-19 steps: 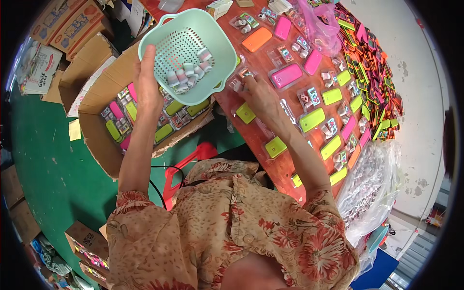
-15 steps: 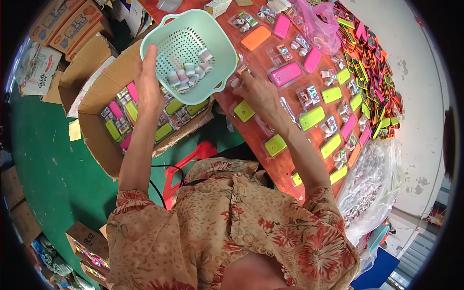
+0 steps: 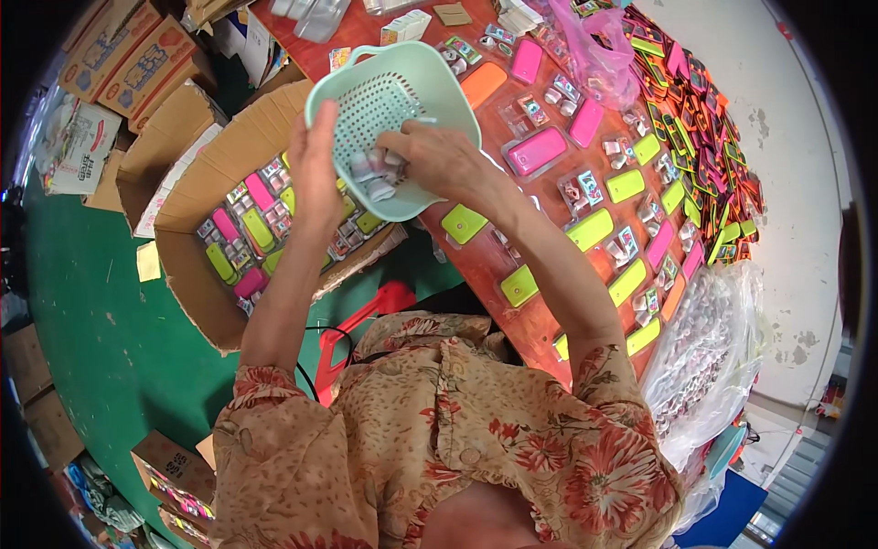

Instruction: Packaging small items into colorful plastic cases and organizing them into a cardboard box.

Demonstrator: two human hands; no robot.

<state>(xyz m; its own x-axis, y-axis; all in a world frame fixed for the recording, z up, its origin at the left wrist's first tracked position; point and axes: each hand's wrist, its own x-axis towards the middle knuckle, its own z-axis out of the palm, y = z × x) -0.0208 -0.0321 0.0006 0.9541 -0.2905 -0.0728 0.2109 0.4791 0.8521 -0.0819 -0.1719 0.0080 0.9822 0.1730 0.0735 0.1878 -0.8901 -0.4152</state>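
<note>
My left hand (image 3: pixel 315 174) grips the left side of a mint-green plastic basket (image 3: pixel 448 87) with a perforated bottom, tilted above the table's left edge. Several small white cylinders (image 3: pixel 373 174) with pink and grey bands lie low inside it. My right hand (image 3: pixel 439 157) reaches over the basket's right rim, fingers bent and pinched at these cylinders; its fingertips partly cover them. Below the right wrist, a yellow-green phone-shaped case (image 3: pixel 465 224) lies in a clear tray on the table. Pink cases (image 3: pixel 536 151) in similar trays are beyond the forearm.
An open cardboard box (image 3: pixel 197 297) of filled packs stands left of the table. On the reddish table (image 3: pixel 466 265) are rows of clear trays. A pile of colourful cases (image 3: pixel 695 146), a pink plastic bag (image 3: pixel 599 55) and a clear bag (image 3: pixel 704 339) lie rightward. A red stool (image 3: pixel 334 357) stands below.
My right hand has moved left from the trays on the table into the basket, onto the cylinders. The basket and my left hand have shifted slightly right and downward in view.
</note>
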